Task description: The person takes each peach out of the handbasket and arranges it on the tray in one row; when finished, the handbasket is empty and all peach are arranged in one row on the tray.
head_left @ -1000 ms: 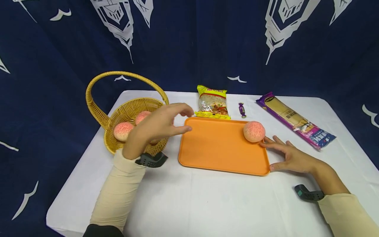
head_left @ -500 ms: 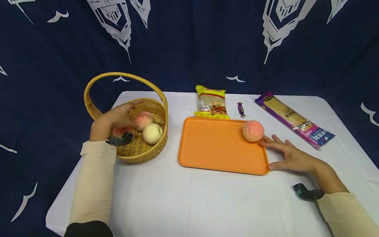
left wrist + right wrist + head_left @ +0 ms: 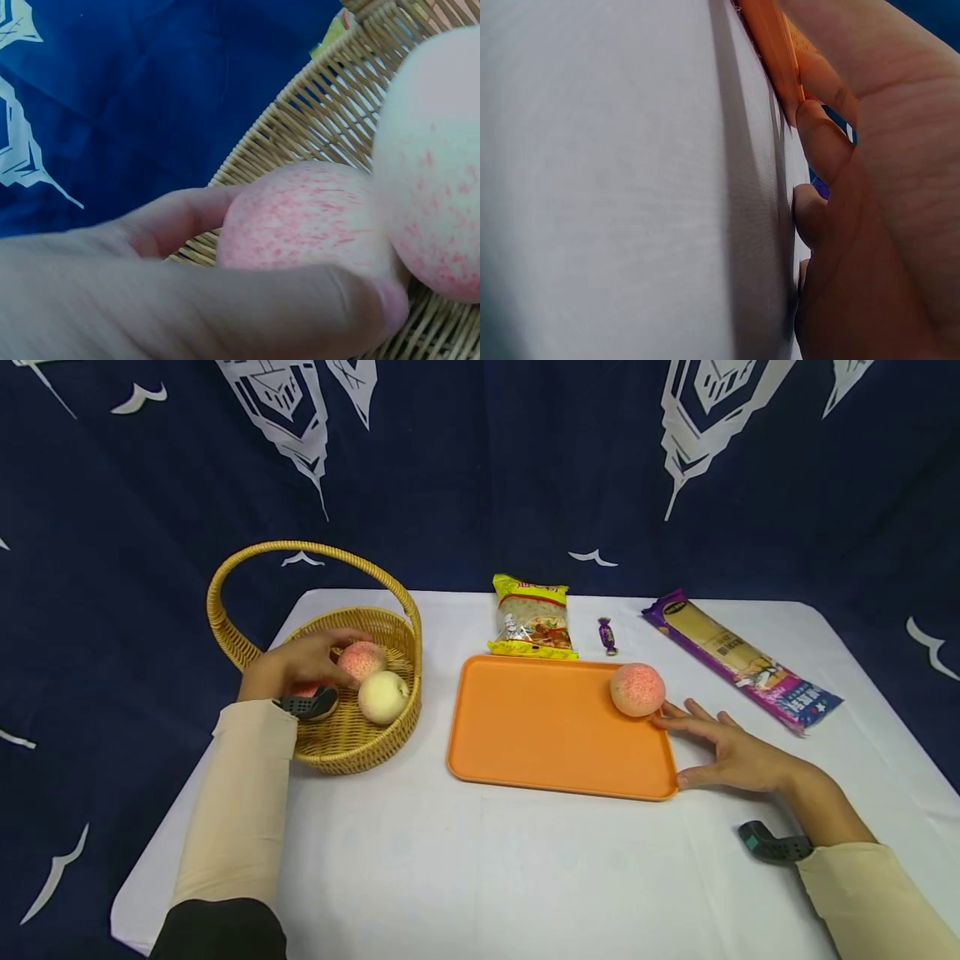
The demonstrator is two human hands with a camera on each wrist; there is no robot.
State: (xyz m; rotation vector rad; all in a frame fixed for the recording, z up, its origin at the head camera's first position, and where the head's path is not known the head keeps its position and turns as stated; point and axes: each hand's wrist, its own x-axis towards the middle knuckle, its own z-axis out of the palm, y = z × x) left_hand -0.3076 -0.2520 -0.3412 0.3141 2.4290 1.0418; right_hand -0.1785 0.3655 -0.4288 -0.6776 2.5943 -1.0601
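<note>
In the head view my left hand (image 3: 303, 662) reaches into the wicker basket (image 3: 360, 756). Its fingers and thumb curl round a pink-speckled peach (image 3: 362, 658), also plain in the left wrist view as a reddish peach (image 3: 307, 217) between thumb and fingers. Beside it lies a pale peach (image 3: 384, 697); another pink one is partly hidden under my wrist. With fingers spread, my right hand (image 3: 735, 756) touches the right edge of the orange tray (image 3: 547, 735). On the tray's upper right corner sits a peach (image 3: 637, 690), close to my right fingertips.
Behind the tray lie a yellow food packet (image 3: 532, 620) and a small purple-wrapped candy (image 3: 607, 637). A long purple noodle packet (image 3: 742, 660) slants across the right. The basket's tall handle (image 3: 315, 550) arches over its opening. A white cloth (image 3: 480, 868) covers the table.
My left hand has moved left from between basket and tray into the basket, then slightly right onto the peach. My right hand stays at the tray's edge.
</note>
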